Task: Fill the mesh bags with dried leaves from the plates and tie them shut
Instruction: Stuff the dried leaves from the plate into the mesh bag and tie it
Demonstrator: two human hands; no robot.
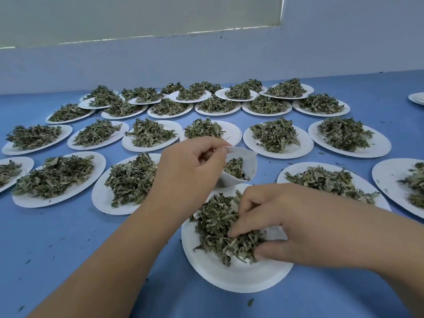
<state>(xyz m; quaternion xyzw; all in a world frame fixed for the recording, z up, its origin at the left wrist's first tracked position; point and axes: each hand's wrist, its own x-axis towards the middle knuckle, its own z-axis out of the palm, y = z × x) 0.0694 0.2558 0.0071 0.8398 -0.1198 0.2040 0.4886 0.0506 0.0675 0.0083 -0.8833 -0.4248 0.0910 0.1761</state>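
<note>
My left hand (188, 166) pinches the rim of a white mesh bag (246, 157) and holds its mouth open just above the nearest plate. Some dried leaves (234, 167) lie inside the bag. My right hand (282, 223) is curled round a clump of dried leaves (220, 223) on the nearest white paper plate (229, 274), fingers and thumb dug into the pile. The bag hangs a little beyond and to the left of my right hand.
Several white paper plates heaped with dried leaves (130, 180) cover the blue table (68, 237) in rows out to the white wall. A stack of empty plates (417, 98) sits at the far right edge. Leaf crumbs are scattered on the near tabletop.
</note>
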